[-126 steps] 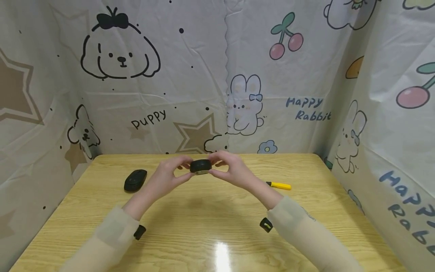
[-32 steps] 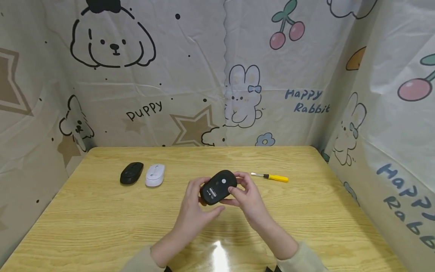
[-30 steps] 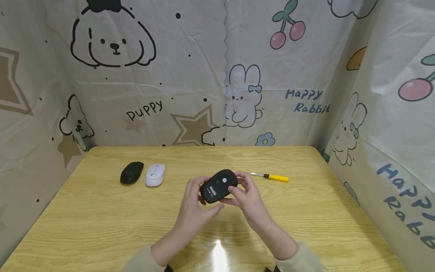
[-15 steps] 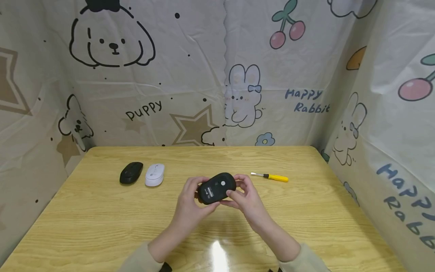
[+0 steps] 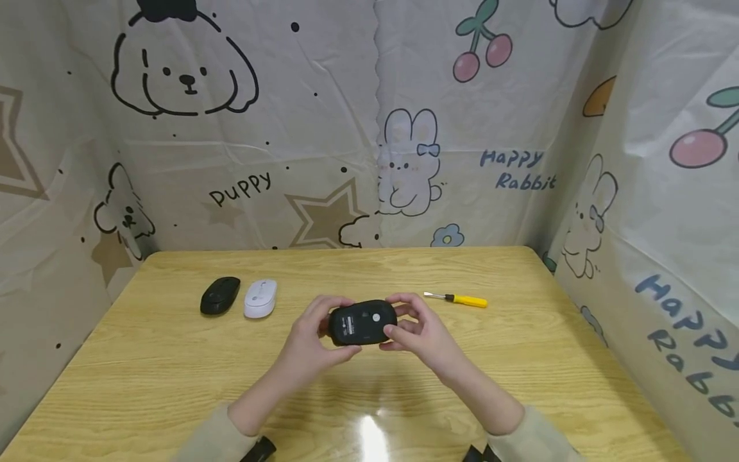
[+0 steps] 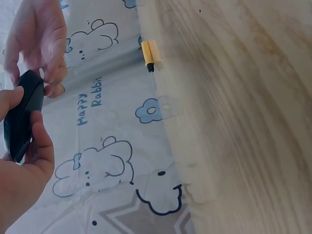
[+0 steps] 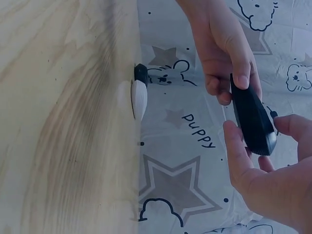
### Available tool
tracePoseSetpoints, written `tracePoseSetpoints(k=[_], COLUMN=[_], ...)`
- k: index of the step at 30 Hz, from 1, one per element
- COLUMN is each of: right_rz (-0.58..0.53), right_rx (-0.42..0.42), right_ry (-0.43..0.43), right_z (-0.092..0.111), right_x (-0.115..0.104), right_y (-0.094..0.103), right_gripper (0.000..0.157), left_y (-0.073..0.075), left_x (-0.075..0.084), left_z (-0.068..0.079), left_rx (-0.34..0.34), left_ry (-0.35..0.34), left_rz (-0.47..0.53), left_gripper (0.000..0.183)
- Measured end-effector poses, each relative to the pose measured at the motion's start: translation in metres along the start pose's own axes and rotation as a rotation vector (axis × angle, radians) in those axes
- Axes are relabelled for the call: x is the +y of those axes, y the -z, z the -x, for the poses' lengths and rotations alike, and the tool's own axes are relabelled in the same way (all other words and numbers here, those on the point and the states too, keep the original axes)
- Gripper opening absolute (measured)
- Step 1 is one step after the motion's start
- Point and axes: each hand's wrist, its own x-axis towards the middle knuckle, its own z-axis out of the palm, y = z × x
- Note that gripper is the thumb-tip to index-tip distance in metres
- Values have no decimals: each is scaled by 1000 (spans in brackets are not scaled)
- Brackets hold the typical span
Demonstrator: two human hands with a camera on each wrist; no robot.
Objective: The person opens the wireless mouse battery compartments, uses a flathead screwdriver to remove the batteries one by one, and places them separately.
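Note:
A black computer mouse [image 5: 364,322] is held up over the table between both hands, its underside with a label and a pale round spot facing the head camera. My left hand [image 5: 312,337] grips its left end, fingers behind and thumb along the lower edge. At the other end my right hand [image 5: 427,333] holds it, thumb tip on the lower right corner. In the right wrist view the mouse [image 7: 253,119] shows its narrow side, with the left thumb pressed to its upper end. The left wrist view shows the mouse [image 6: 24,114] tilted between the hands.
Another black mouse [image 5: 220,296] and a white mouse [image 5: 260,298] lie side by side at the back left of the wooden table [image 5: 144,372]. A yellow-handled screwdriver [image 5: 469,300] lies at the back right. Printed cloth [image 5: 323,128] surrounds the back and sides.
Since the oldest frame both hands have brought the held mouse nearer and turned its underside up; the white mouse has come into sight. Over the last second the mouse has turned level.

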Motion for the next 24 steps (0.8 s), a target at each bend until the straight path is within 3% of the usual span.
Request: tracePoseSetpoints(k=[7, 12, 18, 24], right_rz=[134, 235, 239, 236], right_rx=[-29, -29, -26, -21], right_ry=[-36, -76, -98, -104], right_z=[-4, -7, -10, -11], right_x=[-6, -8, -3, 0], right_y=[3, 2, 3, 1], right_gripper=[49, 49, 48, 49], left_y=[4, 3, 0, -3], left_x=[1, 1, -2, -6], left_z=[-3, -7, -9, -6], left_rx=[-68, -116, -151, -133], left_ry=[-36, -25, -11, 9], left_rz=[1, 31, 89, 78], left_gripper=[62, 59, 60, 63])
